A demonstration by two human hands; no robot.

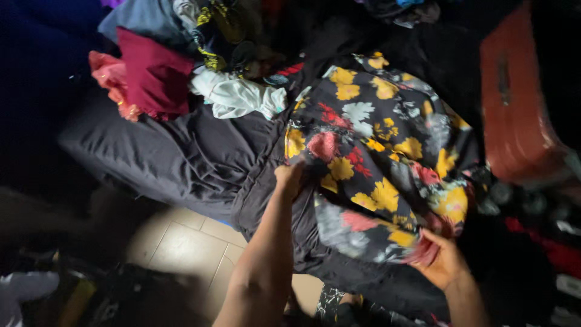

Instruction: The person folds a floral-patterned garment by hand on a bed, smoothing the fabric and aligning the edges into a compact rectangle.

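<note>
From your head camera, you are looking down at a bed covered with a dark grey wrinkled sheet (175, 157). Spread over its near right part lies a black fabric garment printed with yellow, red and white flowers (375, 157). Your left hand (290, 178) rests on the garment's left edge, fingers curled together and closed on a fold of the cloth there. Your right hand (442, 260) is at the garment's lower right corner, palm turned up, fingers bent around the hem; motion blur hides how tightly they press.

Behind the garment, at the far side of the bed, lies a heap of clothes: a dark red folded cloth (154, 75), an orange-pink frilled piece (109, 79) just beside it on the left, a crumpled white cloth (236, 97) touching its right side, and a grey-blue garment (142, 21) behind them. To the right stands an orange-red hard suitcase (514, 109), tilted and blurred. Below the bed edge, pale square floor tiles (187, 248) show between your left arm and the sheet.
</note>
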